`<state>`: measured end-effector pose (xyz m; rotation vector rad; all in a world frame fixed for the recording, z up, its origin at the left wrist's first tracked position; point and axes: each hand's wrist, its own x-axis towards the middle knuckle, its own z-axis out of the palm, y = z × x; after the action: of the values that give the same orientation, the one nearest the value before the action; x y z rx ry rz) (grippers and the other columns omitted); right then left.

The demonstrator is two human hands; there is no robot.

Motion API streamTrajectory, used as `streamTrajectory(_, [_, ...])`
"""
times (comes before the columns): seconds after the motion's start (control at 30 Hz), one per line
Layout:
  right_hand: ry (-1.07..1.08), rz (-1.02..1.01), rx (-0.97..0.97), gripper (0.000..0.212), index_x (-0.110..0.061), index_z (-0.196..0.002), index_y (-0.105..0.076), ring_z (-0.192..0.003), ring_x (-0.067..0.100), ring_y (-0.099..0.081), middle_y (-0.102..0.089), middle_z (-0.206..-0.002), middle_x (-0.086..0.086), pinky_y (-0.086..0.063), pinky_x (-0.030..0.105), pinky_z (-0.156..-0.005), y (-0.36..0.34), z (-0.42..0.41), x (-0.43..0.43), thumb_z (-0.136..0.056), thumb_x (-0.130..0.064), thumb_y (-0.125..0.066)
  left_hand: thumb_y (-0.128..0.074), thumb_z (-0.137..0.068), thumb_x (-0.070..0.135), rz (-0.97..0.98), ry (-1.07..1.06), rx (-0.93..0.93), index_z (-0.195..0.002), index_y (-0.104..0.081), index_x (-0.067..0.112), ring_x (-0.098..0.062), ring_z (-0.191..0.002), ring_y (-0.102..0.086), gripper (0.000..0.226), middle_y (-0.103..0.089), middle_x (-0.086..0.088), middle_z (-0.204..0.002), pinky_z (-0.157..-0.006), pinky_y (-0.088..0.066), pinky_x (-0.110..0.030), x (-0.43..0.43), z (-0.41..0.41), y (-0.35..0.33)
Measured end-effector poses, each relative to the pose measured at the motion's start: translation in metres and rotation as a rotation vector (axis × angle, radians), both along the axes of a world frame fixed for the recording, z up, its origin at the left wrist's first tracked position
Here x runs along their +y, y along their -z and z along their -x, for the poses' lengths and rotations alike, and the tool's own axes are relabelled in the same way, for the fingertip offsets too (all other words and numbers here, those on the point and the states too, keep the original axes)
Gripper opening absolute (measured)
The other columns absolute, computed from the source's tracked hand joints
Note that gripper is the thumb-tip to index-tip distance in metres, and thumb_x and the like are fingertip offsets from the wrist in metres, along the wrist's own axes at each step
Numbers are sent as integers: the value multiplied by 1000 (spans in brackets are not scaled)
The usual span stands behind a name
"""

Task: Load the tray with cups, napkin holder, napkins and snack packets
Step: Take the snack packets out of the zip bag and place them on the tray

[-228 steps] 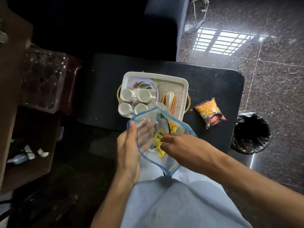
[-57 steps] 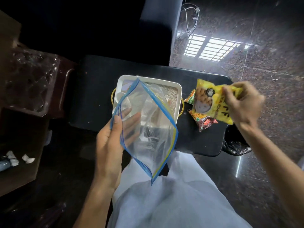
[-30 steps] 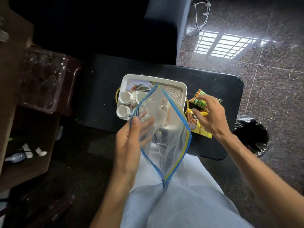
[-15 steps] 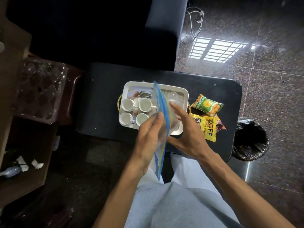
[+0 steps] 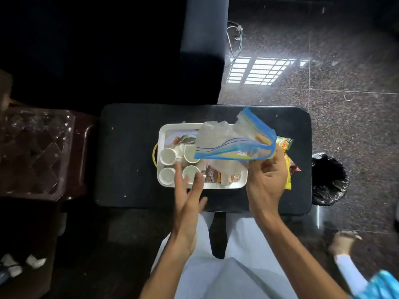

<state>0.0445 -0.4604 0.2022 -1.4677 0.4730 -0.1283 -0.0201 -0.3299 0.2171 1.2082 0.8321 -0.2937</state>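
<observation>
A white tray (image 5: 224, 186) sits on the black table (image 5: 129, 152). Its left half holds several white cups (image 5: 167, 156); a napkin holder (image 5: 225, 178) shows at its near right, partly hidden. My right hand (image 5: 266, 180) grips one end of an empty clear zip bag (image 5: 228, 143) with a blue seal, held flat above the tray's right half. My left hand (image 5: 187, 190) hovers open over the tray's near edge, fingers spread, holding nothing. Snack packets (image 5: 287, 169), yellow and green, lie on the table to the right of the tray, mostly hidden behind my right hand.
A bin with a black liner (image 5: 328, 180) stands beside the table's right end. A dark sofa (image 5: 200, 50) is behind the table. A glass-topped brown stand (image 5: 38, 152) is at the left. Another person's sleeve and hand (image 5: 345, 251) show at the lower right.
My left hand has let go of the zip bag and dropped toward the tray's near edge. My right hand now holds the bag alone and has swung it flat over the tray.
</observation>
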Motion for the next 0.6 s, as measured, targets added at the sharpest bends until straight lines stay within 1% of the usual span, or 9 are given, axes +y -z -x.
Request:
streamTrajectory(0.1, [-60,-158,163,28,-15,-117,-66,-99,28,-71,-74,-107,7,-59,43,-83,0,12,17,-93,-29,-62,-62,-82,69,154,93,-24,-154,-35,45,-16,-139,-54,80,-53,16,-152,-107,-52,-52,4,-22,22])
streamTrajectory(0.2, [-132,-313,358,24,-17,-105,-69,-93,19,-74,-77,-100,2,-59,37,-80,2,17,22,-92,-34,-59,-47,-97,59,230,234,-90,-151,-45,15,-35,-133,-59,71,-60,-15,-145,-110,-47,-60,7,-48,38])
streamTrajectory(0.33, [-232,-472,548,16,-25,-112,-66,-104,20,-72,-75,-112,4,-57,38,-89,13,20,14,-98,-27,-58,-81,-62,67,257,219,-70,-144,-51,6,-38,-122,-65,107,-65,-23,-135,-100,-56,-47,8,-67,47])
streamTrajectory(0.37, [-231,-496,595,17,-25,-112,-65,-103,21,-73,-75,-112,5,-58,39,-89,18,19,9,-96,-26,-61,-85,-61,61,219,219,-82,-142,-53,5,-40,-123,-64,104,-66,-24,-134,-102,-54,-50,7,-69,51])
streamTrajectory(0.43, [-258,-532,686,18,-25,-110,-65,-100,23,-74,-76,-110,6,-59,39,-86,30,15,-6,-92,-24,-66,-83,-75,36,134,228,-135,-132,-62,6,-43,-123,-63,68,-68,-24,-129,-105,-51,-56,4,-71,62])
streamTrajectory(0.5, [-324,-464,782,18,-27,-107,-66,-100,24,-73,-74,-113,7,-60,39,-83,43,14,-23,-90,-24,-70,-77,-79,15,41,238,-145,-113,-75,14,-35,-113,-70,34,-76,-15,-116,-99,-55,-51,-6,-73,68])
streamTrajectory(0.53, [-375,-343,807,21,-27,-108,-65,-102,22,-71,-72,-117,6,-61,37,-82,50,14,-33,-88,-27,-73,-77,-78,8,-17,247,-128,-105,-77,16,-28,-105,-72,29,-78,-11,-108,-92,-57,-45,-12,-73,70])
streamTrajectory(0.57, [-433,-167,797,32,-28,-111,-62,-105,18,-68,-68,-122,4,-61,37,-82,56,14,-42,-83,-32,-77,-78,-77,2,-69,262,-113,-103,-77,14,-23,-99,-72,29,-78,-10,-104,-87,-58,-40,-19,-73,71])
streamTrajectory(0.6, [-469,10,755,54,-28,-119,-56,-110,15,-65,-63,-127,1,-60,37,-85,62,14,-52,-75,-40,-83,-77,-78,-5,-107,287,-96,-103,-76,11,-20,-95,-72,30,-78,-11,-102,-84,-59,-37,-26,-73,74])
